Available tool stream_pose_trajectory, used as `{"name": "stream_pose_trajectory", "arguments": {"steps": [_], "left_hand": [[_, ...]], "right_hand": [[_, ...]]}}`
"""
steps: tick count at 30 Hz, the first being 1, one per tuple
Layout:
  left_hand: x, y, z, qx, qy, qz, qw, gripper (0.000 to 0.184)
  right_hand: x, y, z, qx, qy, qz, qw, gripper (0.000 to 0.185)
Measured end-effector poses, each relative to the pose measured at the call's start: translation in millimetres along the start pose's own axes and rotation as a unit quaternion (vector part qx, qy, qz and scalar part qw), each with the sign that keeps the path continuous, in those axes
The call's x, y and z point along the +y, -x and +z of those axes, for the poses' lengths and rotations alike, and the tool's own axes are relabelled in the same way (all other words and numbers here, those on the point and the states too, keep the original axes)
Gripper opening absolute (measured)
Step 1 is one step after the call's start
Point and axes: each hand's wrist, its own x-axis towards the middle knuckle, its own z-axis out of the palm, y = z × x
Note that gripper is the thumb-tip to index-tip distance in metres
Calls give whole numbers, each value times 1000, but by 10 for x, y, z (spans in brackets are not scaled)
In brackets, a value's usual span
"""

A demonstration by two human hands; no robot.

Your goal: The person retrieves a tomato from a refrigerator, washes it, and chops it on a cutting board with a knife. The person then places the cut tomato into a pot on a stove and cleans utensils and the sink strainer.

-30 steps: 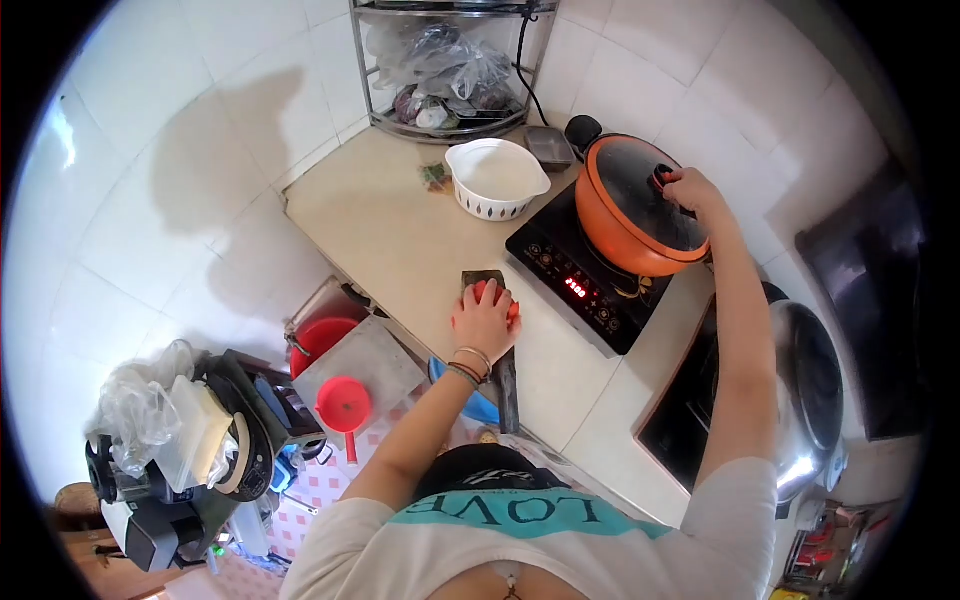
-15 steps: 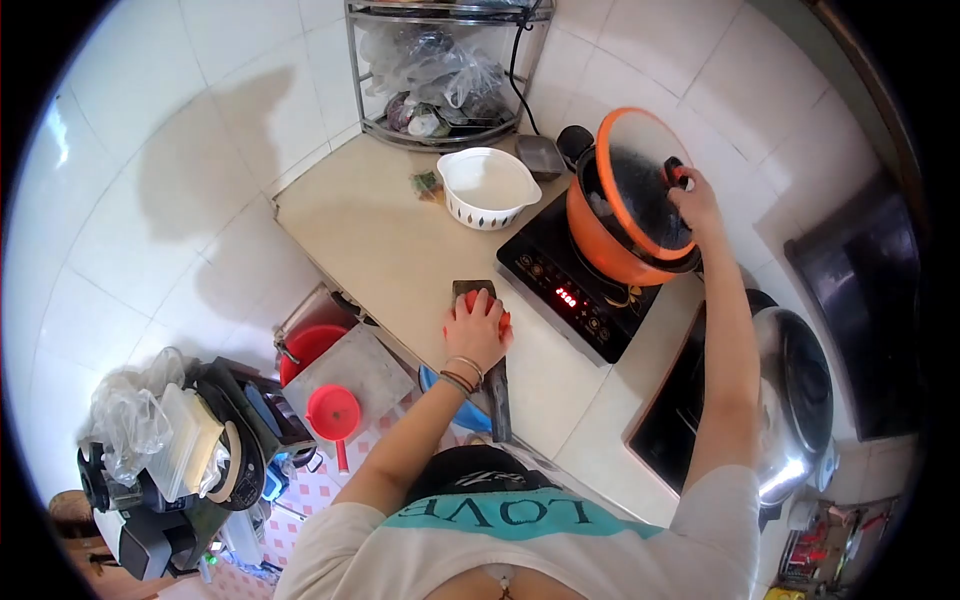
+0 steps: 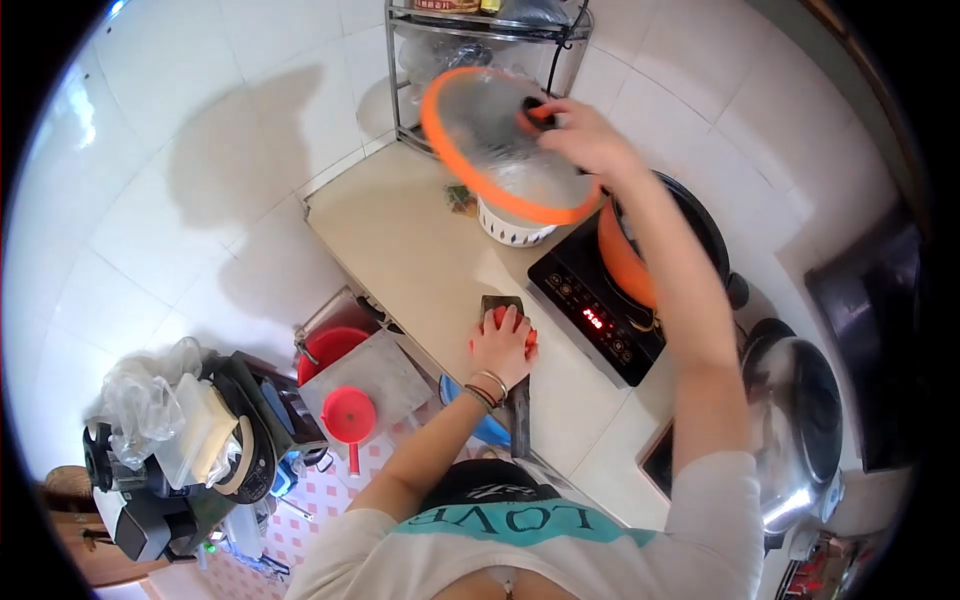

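My right hand point(image 3: 590, 140) is closed around the dark knob of a clear glass lid point(image 3: 480, 130) with an orange rim. The lid is tilted in the air, partly over a white bowl point(image 3: 515, 230) with a dark pattern near its base. Right of it, an orange pot point(image 3: 627, 265) stands uncovered on a black induction cooker point(image 3: 570, 290); my right forearm hides part of the pot. My left hand point(image 3: 503, 345) curls over a red thing point(image 3: 530, 345), mostly covered by my fingers, on a long dark flat object point(image 3: 519, 420) near the counter's edge.
A metal corner rack point(image 3: 490, 28) with bags stands behind the bowl. To the right is a large silver lidded pot point(image 3: 790, 420). Left of the counter point(image 3: 400, 235), a red ladle-shaped scoop point(image 3: 348, 415) lies on a grey surface, beside appliances and plastic bags.
My right hand has lifted the lid off the orange pot and carried it left, over the white bowl. My left hand stays on the red thing. The camera view has shifted slightly.
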Motion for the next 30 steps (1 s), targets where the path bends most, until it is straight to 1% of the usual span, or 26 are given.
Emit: {"name": "stream_pose_trajectory", "arguments": {"steps": [2, 4, 6, 7, 10, 11, 13, 15, 18, 22, 24, 27, 28, 30], "left_hand": [[13, 3, -19, 1, -2, -1, 1000, 43], [-5, 4, 18, 17, 5, 2, 1000, 43], [-14, -1, 21, 15, 8, 9, 1000, 42], [-15, 0, 33, 22, 6, 12, 1000, 42], [-9, -2, 61, 36, 3, 16, 999, 42], [-3, 1, 51, 35, 2, 15, 999, 42], [-23, -6, 46, 36, 1, 13, 999, 42], [-23, -8, 53, 37, 7, 17, 999, 41], [-12, -10, 31, 37, 1, 17, 999, 41], [-22, -8, 53, 59, 8, 23, 998, 40], [-18, -17, 58, 61, 10, 24, 998, 40], [-22, -21, 87, 60, 4, 22, 998, 40], [-30, -21, 107, 21, 4, 16, 1000, 44], [-30, -24, 97, 19, 6, 19, 1000, 42]], "right_hand": [[-78, -132, 365, -6, 25, -13, 1000, 37], [41, -271, 672, -19, 76, 45, 996, 30], [400, -384, 955, 31, 172, 51, 983, 30], [487, -354, 1021, 32, 156, 101, 982, 31], [773, -300, 1050, 45, 204, 137, 968, 33], [816, -286, 1013, 38, 187, 161, 968, 33], [1001, -332, 993, 24, 190, 174, 966, 33], [1001, -317, 967, 1, 192, 196, 962, 32], [1060, -284, 984, 0, 192, 213, 958, 30], [1211, -257, 1059, 24, 215, 195, 957, 34], [1151, -208, 1031, 21, 222, 193, 956, 36], [923, -14, 962, 38, 273, 161, 948, 41], [883, 146, 925, 76, 251, 115, 958, 42], [796, 623, 911, 152, 211, 19, 965, 44]]}}
